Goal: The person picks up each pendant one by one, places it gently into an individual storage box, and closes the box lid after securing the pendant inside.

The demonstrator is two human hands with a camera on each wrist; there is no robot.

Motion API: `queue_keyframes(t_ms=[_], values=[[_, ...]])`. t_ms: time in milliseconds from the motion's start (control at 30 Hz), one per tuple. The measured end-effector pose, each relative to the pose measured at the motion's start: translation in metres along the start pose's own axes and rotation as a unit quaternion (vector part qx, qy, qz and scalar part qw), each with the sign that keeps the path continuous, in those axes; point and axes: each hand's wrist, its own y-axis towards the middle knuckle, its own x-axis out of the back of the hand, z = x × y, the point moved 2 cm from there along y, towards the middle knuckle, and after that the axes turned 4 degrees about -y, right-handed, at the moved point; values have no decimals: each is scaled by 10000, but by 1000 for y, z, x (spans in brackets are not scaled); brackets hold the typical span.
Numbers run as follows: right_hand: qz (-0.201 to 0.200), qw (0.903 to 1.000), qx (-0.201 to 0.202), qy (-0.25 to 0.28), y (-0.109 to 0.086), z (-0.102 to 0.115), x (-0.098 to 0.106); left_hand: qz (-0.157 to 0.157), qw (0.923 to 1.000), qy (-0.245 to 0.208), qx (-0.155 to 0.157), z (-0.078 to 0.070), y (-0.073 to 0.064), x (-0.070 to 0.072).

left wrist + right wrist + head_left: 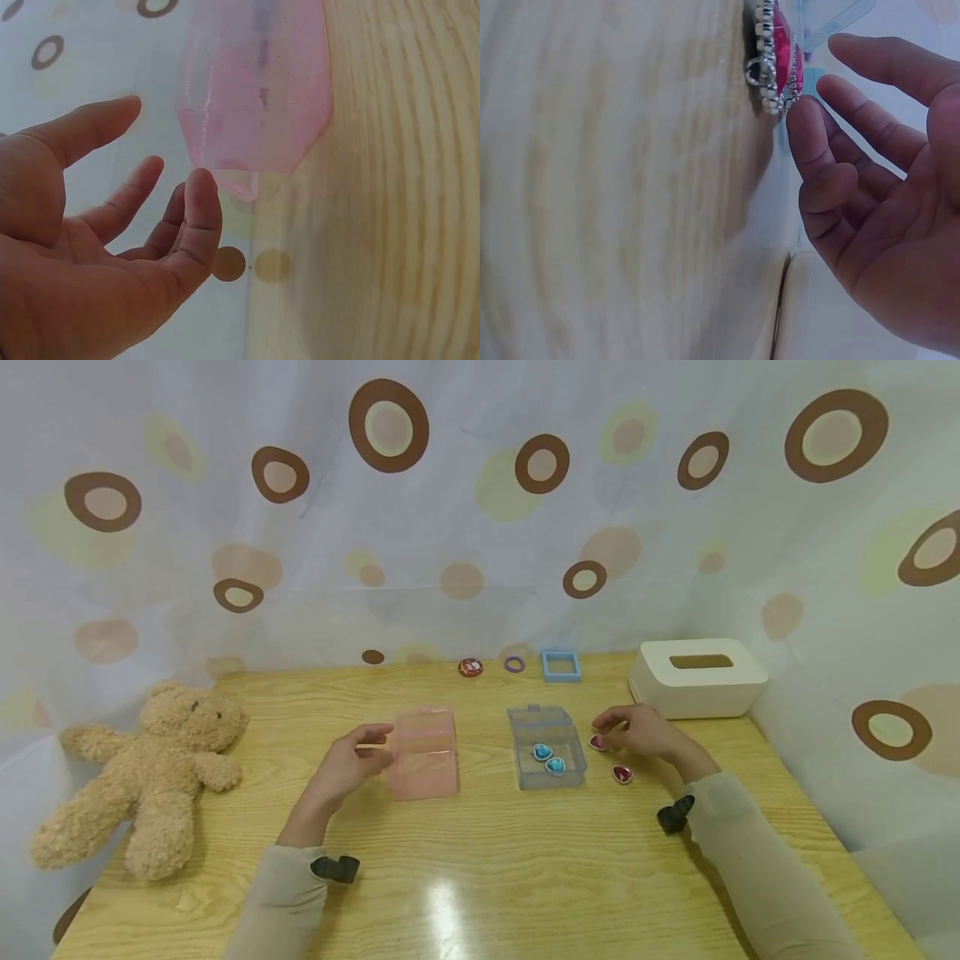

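Observation:
In the head view my left hand (347, 770) is beside the left edge of a pink translucent plastic box (423, 774) with its lid laid back. The left fingers are bent and apart, holding nothing, as the left wrist view shows too. A clear bluish box (550, 779), lid also back, contains two blue teardrop gems (542, 752) edged in silver. Right of that box, my right hand (647, 732) hovers with loosely bent fingers at a red teardrop gem (597, 743). Its thumb and fingers stand apart. Another red gem (622, 774) lies nearer the front.
Along the back edge are a red patterned round piece (470, 668), a purple ring (514, 664) and a light blue square frame (561, 667). A white tissue box (701, 685) stands behind the right hand. A teddy bear (161, 768) lies at the left.

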Motion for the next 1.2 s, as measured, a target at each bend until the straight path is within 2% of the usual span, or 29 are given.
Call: queue_keyframes(t_ms=[333,700,1000,1200], values=[[90,9999,-13,-141,0,1,-2,512,9987,-60,-1,11,4,-2],[202,9988,36,-450,2,3,-1,610,9981,-16,64,10,2,-2],[239,9988,19,-424,0,4,1,932,9952,265,146,10,1,4],[250,9981,31,-553,4,1,0,930,9950,224,283,7,2,5]])
